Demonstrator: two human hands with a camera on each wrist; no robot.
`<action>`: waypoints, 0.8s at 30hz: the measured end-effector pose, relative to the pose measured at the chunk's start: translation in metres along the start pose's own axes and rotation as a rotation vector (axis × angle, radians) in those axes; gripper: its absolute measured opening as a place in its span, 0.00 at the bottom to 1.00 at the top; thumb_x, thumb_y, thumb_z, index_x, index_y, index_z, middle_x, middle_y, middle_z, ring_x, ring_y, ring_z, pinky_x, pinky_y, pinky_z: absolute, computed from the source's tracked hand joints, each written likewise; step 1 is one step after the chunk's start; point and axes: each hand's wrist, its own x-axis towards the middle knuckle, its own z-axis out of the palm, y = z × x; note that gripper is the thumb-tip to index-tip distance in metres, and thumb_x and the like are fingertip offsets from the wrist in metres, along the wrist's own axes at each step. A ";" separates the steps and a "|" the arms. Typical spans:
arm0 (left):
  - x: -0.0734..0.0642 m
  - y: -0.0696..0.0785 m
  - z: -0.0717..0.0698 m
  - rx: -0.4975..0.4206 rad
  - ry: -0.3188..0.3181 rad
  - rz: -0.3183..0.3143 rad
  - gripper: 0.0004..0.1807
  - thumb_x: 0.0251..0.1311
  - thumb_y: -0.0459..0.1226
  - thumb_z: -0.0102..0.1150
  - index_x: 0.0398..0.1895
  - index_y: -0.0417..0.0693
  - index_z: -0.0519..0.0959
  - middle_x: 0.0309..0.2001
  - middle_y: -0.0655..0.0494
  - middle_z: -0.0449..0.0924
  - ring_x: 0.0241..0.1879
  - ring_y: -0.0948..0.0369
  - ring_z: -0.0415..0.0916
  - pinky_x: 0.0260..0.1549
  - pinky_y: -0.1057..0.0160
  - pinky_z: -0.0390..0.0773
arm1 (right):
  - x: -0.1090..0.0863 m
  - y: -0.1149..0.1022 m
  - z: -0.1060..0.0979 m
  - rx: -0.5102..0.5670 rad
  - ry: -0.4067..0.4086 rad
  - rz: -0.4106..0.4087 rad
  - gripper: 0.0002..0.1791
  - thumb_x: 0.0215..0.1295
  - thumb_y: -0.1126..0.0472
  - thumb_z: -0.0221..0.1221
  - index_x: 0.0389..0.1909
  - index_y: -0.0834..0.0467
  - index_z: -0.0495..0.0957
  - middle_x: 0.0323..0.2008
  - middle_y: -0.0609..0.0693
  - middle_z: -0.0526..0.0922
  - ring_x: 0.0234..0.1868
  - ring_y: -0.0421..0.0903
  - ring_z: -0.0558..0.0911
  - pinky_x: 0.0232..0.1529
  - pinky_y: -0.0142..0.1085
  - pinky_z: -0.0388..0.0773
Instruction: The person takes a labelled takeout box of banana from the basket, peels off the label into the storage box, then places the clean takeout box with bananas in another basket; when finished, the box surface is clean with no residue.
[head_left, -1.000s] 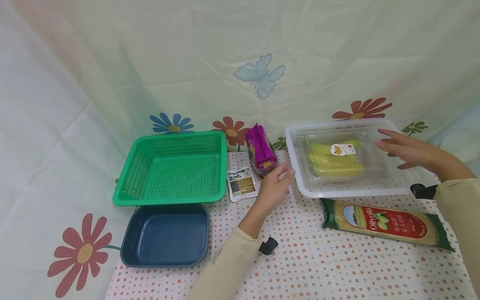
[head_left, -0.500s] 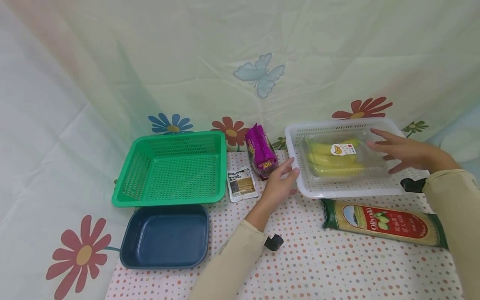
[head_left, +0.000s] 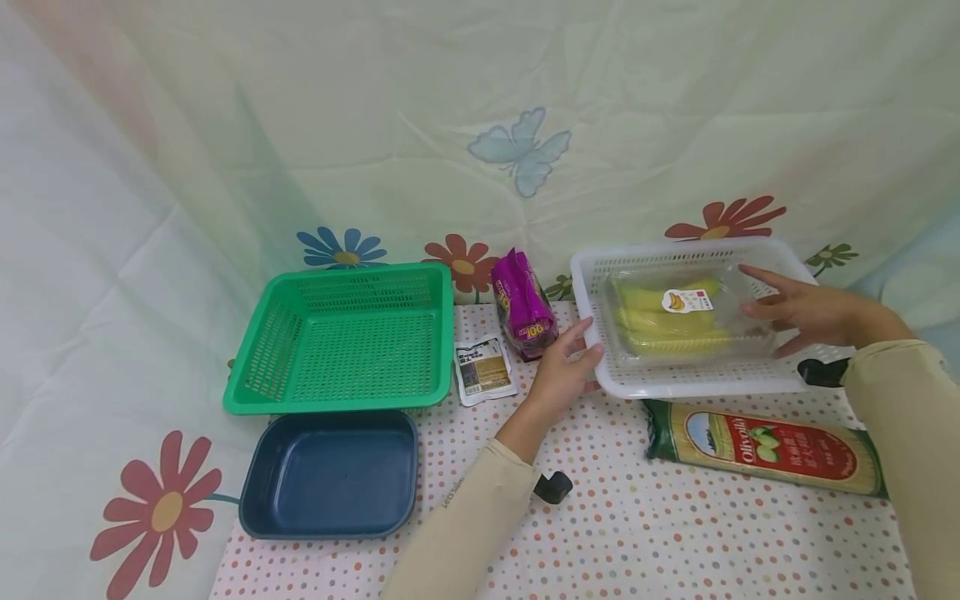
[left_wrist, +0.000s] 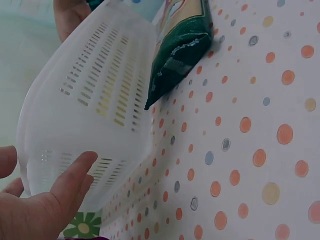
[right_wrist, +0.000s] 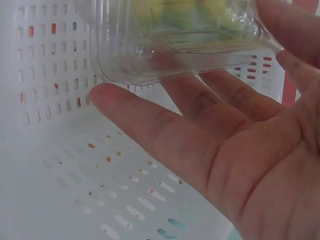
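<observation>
A clear plastic box of bananas (head_left: 671, 329) with a white label lies in the white perforated basket (head_left: 675, 389) at the right. My right hand (head_left: 813, 314) is at the box's right end, fingers spread and fairly straight. In the right wrist view its fingers (right_wrist: 165, 130) lie along the clear box (right_wrist: 175, 55), partly seen through the plastic. My left hand (head_left: 558, 375) is at the basket's left wall, fingers extended; contact with the rim is hard to tell. The left wrist view shows that hand (left_wrist: 47, 202) beside the basket's wall (left_wrist: 55, 127).
A green basket (head_left: 446, 350) stands at the left, with a dark blue tub (head_left: 341, 525) in front. Between the baskets lie a purple snack bag (head_left: 521, 304) and a flat white-and-brown packet (head_left: 486, 373). A spaghetti pack (head_left: 765, 446) lies before the white basket. A curtain hangs behind.
My right hand has moved left and slightly down onto the box's right end. My left hand has shifted slightly right, closer against the basket's left wall. The box and basket look unmoved.
</observation>
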 end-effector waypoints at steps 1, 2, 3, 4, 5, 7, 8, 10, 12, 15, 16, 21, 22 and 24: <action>0.000 -0.001 0.000 -0.008 -0.005 0.004 0.28 0.74 0.39 0.56 0.74 0.70 0.68 0.65 0.49 0.72 0.57 0.44 0.80 0.46 0.56 0.87 | 0.001 0.001 0.000 0.000 0.002 -0.002 0.51 0.81 0.46 0.48 0.76 0.41 0.13 0.73 0.83 0.30 0.69 0.89 0.44 0.53 0.67 0.79; 0.001 -0.001 0.001 -0.019 -0.012 0.008 0.29 0.74 0.38 0.56 0.75 0.69 0.67 0.66 0.47 0.72 0.59 0.41 0.79 0.47 0.55 0.87 | 0.001 0.001 0.000 -0.004 0.007 -0.004 0.51 0.81 0.47 0.48 0.76 0.41 0.13 0.73 0.83 0.31 0.69 0.88 0.44 0.53 0.67 0.79; 0.001 -0.002 0.001 -0.026 -0.019 0.010 0.29 0.75 0.38 0.55 0.75 0.68 0.67 0.66 0.46 0.71 0.61 0.39 0.77 0.47 0.55 0.87 | 0.001 0.002 0.000 -0.004 0.012 -0.005 0.51 0.81 0.47 0.49 0.76 0.41 0.13 0.74 0.83 0.32 0.69 0.88 0.44 0.53 0.67 0.79; 0.001 -0.002 0.002 -0.032 -0.024 0.013 0.29 0.75 0.37 0.55 0.76 0.68 0.66 0.67 0.45 0.71 0.62 0.38 0.76 0.48 0.54 0.86 | 0.002 0.002 0.000 -0.006 0.015 -0.007 0.51 0.81 0.48 0.49 0.76 0.41 0.13 0.74 0.83 0.32 0.69 0.88 0.44 0.53 0.67 0.79; 0.001 -0.002 0.002 -0.037 -0.028 0.014 0.29 0.75 0.37 0.54 0.76 0.67 0.66 0.68 0.44 0.70 0.62 0.38 0.76 0.48 0.54 0.86 | 0.002 0.002 0.000 -0.011 0.020 -0.008 0.51 0.81 0.48 0.49 0.76 0.41 0.14 0.73 0.83 0.33 0.69 0.88 0.45 0.53 0.67 0.79; 0.001 -0.003 0.002 -0.039 -0.039 0.018 0.30 0.75 0.37 0.54 0.78 0.65 0.64 0.70 0.40 0.68 0.63 0.37 0.75 0.48 0.54 0.86 | 0.001 0.003 0.000 -0.019 0.028 -0.014 0.51 0.81 0.48 0.49 0.76 0.41 0.14 0.73 0.83 0.34 0.69 0.88 0.46 0.53 0.67 0.79; 0.001 -0.003 0.002 -0.039 -0.044 0.021 0.31 0.75 0.37 0.53 0.78 0.63 0.63 0.70 0.40 0.67 0.63 0.37 0.75 0.48 0.54 0.86 | 0.001 0.002 0.000 -0.023 0.030 -0.018 0.51 0.81 0.49 0.49 0.76 0.41 0.14 0.73 0.83 0.35 0.69 0.88 0.47 0.54 0.67 0.79; 0.000 -0.003 0.002 -0.039 -0.051 0.028 0.31 0.76 0.37 0.53 0.79 0.63 0.62 0.71 0.38 0.66 0.63 0.36 0.74 0.48 0.54 0.86 | 0.000 0.002 0.001 -0.031 0.037 -0.025 0.51 0.81 0.49 0.49 0.76 0.42 0.14 0.73 0.83 0.37 0.69 0.87 0.49 0.54 0.67 0.79; 0.001 -0.003 0.001 -0.038 -0.061 0.034 0.31 0.76 0.37 0.52 0.79 0.62 0.61 0.72 0.37 0.65 0.63 0.36 0.74 0.48 0.54 0.86 | -0.002 0.000 0.001 -0.037 0.049 -0.028 0.51 0.81 0.49 0.50 0.76 0.42 0.14 0.73 0.83 0.39 0.68 0.86 0.52 0.53 0.66 0.80; 0.001 -0.003 0.001 -0.038 -0.065 0.039 0.31 0.76 0.37 0.52 0.79 0.63 0.61 0.71 0.38 0.66 0.63 0.36 0.74 0.47 0.55 0.86 | -0.004 -0.001 0.002 -0.045 0.060 -0.037 0.50 0.81 0.50 0.49 0.77 0.45 0.15 0.72 0.83 0.42 0.67 0.84 0.55 0.53 0.66 0.80; 0.001 -0.003 0.001 -0.036 -0.064 0.037 0.31 0.76 0.37 0.52 0.79 0.64 0.62 0.71 0.39 0.66 0.63 0.36 0.74 0.47 0.55 0.86 | -0.005 -0.001 0.001 -0.047 0.062 -0.039 0.50 0.81 0.50 0.49 0.77 0.45 0.15 0.72 0.83 0.42 0.67 0.83 0.56 0.53 0.66 0.80; 0.000 -0.002 0.002 -0.032 -0.045 0.016 0.29 0.76 0.38 0.53 0.75 0.74 0.66 0.69 0.43 0.70 0.62 0.37 0.75 0.45 0.57 0.86 | -0.010 -0.002 -0.001 -0.035 0.065 -0.032 0.49 0.82 0.49 0.47 0.77 0.44 0.15 0.72 0.83 0.39 0.67 0.83 0.55 0.53 0.66 0.80; -0.001 -0.002 0.002 -0.031 -0.042 0.013 0.28 0.76 0.38 0.53 0.74 0.75 0.66 0.68 0.44 0.70 0.62 0.37 0.76 0.44 0.57 0.86 | -0.011 -0.002 -0.001 -0.036 0.068 -0.030 0.48 0.82 0.48 0.46 0.77 0.44 0.15 0.72 0.83 0.39 0.67 0.84 0.54 0.53 0.65 0.80; -0.001 -0.002 0.002 -0.028 -0.041 0.009 0.28 0.76 0.38 0.53 0.73 0.77 0.67 0.69 0.43 0.69 0.62 0.37 0.76 0.43 0.58 0.85 | -0.015 -0.001 -0.002 -0.042 0.073 -0.033 0.48 0.82 0.48 0.46 0.77 0.43 0.15 0.72 0.84 0.38 0.67 0.85 0.53 0.53 0.65 0.80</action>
